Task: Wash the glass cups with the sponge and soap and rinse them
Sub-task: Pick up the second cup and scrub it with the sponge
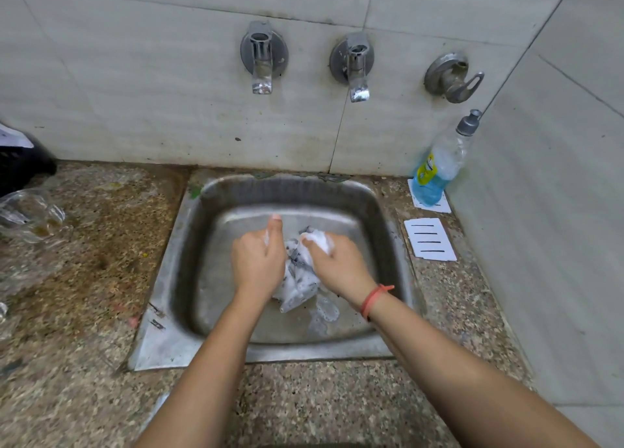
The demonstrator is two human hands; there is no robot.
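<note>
Over the steel sink [381, 211], both my hands meet on a foam-covered glass cup [299, 279] that is tilted, its dark pattern showing through the suds. My left hand [258, 258] grips the cup's left side with the thumb raised. My right hand [337, 265] presses a white, foamy sponge [319, 240] against the cup's upper end; most of the sponge is hidden by fingers and foam. More clear glass cups [30, 214] lie on the counter at the far left. A bottle of blue liquid soap [439, 167] stands at the back right corner.
Two taps [261, 59] [354, 66] and a valve handle [454, 78] stick out of the tiled wall above the sink; no water runs. Two white slotted soap trays [429, 240] lie right of the sink. A granite counter [304, 397] surrounds it. A patch of foam [326, 312] lies in the basin.
</note>
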